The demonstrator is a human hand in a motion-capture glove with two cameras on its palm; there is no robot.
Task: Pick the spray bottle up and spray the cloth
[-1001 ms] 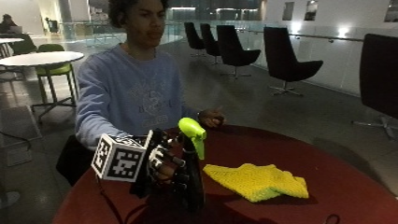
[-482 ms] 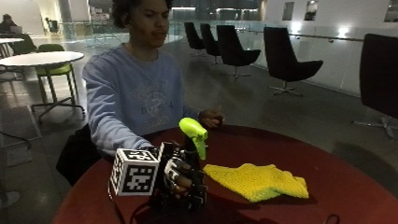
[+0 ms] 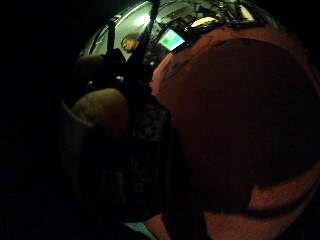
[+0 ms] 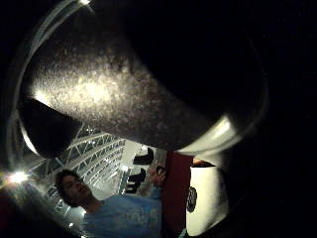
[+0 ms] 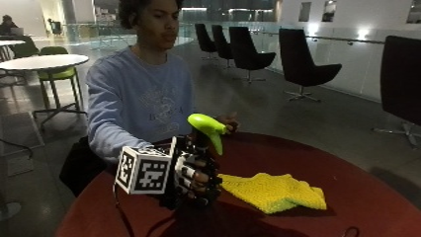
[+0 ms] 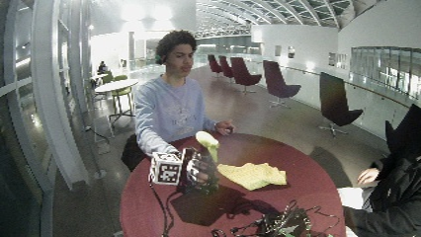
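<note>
On the round red surface, just beside the yellow cloth, my gloved right hand holds the spray bottle upright. My fingers are curled round its dark body, and the lime-green spray head rises above my hand with its nozzle pointing out over the cloth. I cannot tell whether the bottle's base touches the surface or stands a little off it.

The outside view shows the grip, the bottle and the cloth together, the cloth lying crumpled and flat next to my hand. The wide outside view adds what the closer one leaves out: a tangle of cables at the near edge of the surface, well apart from the cloth, and my bare left hand resting on the surface beyond the bottle. The thumb side palm view is filled by the dark curved body of the bottle close against my palm, with a strip of white label showing below it; no cloth shows there. The little finger side palm view gives mostly the red surface and dark glove parts; neither cloth nor spray head can be made out in it.

By count: one spray bottle, one cloth, one round surface carrying both.
</note>
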